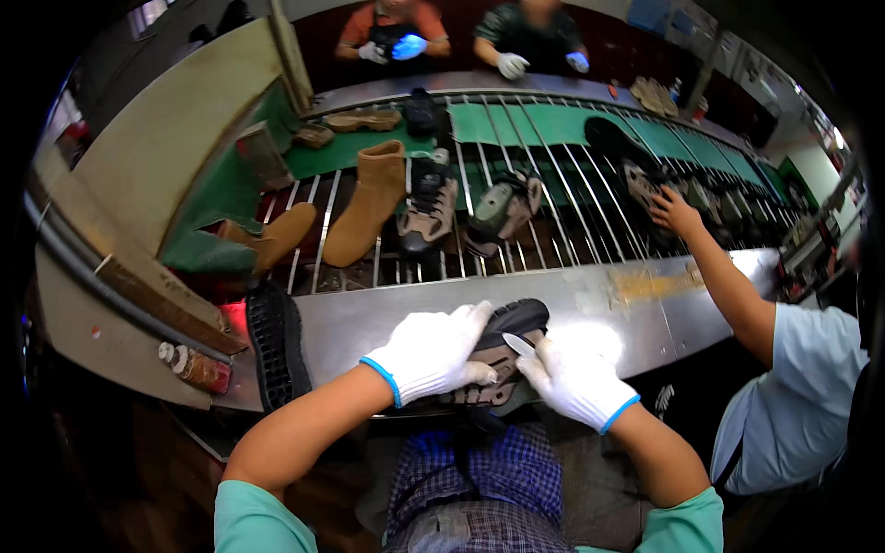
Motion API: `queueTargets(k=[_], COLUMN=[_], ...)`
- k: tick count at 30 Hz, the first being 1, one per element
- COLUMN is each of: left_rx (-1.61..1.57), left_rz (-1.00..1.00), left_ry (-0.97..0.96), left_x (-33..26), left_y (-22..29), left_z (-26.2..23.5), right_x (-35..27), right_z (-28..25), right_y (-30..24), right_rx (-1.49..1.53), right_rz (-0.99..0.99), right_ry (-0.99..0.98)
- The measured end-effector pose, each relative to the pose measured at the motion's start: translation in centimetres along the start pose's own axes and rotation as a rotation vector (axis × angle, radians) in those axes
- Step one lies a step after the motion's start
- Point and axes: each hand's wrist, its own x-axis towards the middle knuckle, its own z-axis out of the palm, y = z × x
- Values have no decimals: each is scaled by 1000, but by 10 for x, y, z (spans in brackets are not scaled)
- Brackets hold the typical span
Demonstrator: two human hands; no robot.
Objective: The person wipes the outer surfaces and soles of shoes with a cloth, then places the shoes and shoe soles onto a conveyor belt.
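Observation:
My left hand (435, 355), in a white knit glove with a blue cuff, grips a grey-brown and black shoe (498, 369) from its left side. The shoe lies tilted at the front edge of the metal counter, its black toe (518, 318) pointing away from me. My gloved right hand (579, 380) is closed around a small tool with a pale, pointed blade (518, 345). That blade is close to the shoe's upper; whether it touches cannot be seen. To the left lies a black treaded sole (275, 346).
Beyond the metal counter (369, 318), a rack of metal bars (572, 217) carries a tan boot (367, 198), two shoes and more footwear. A co-worker's bare hand (676, 212) reaches for a shoe at right. Two people in gloves stand across. A small bottle (198, 367) lies far left.

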Motion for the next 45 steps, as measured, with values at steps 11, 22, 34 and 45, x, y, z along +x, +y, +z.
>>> queueTargets(k=[11,22,34,45], left_rx=[-159,-123,-400,-1221], left_rz=[-203,-93,-63,267], left_ry=[37,122,560,599], left_x=[-64,-65,-62,-119], left_y=[-23,-25,-34,-67], left_z=[4,17,19,-40], right_x=[9,-42,-34,-32], right_z=[24,91,-24,-42], right_y=[-67,34,-30,-125], right_rx=[-22,1444,1195,412], right_rz=[-267,558,-44,-607], right_ry=[210,143,549,423])
